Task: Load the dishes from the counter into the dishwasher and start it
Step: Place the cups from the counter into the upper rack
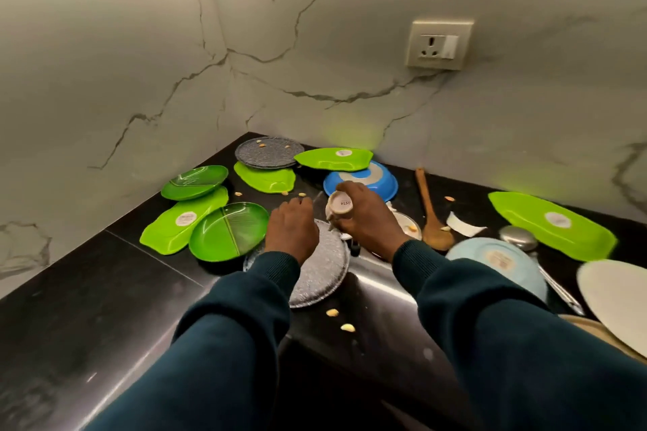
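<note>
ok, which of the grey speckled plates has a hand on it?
The near grey speckled plate at the counter's front edge: the left hand rests on it. The far grey speckled plate sits untouched in the corner, atop a green leaf-shaped tray.

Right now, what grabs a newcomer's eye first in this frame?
The bright green plates scattered over the black counter, most at the left by the wall corner, one long one far right. Then the two hands at centre: the right hand grips a small beige cup, the left hand hovers over a grey speckled plate. Food crumbs litter the counter.
</note>
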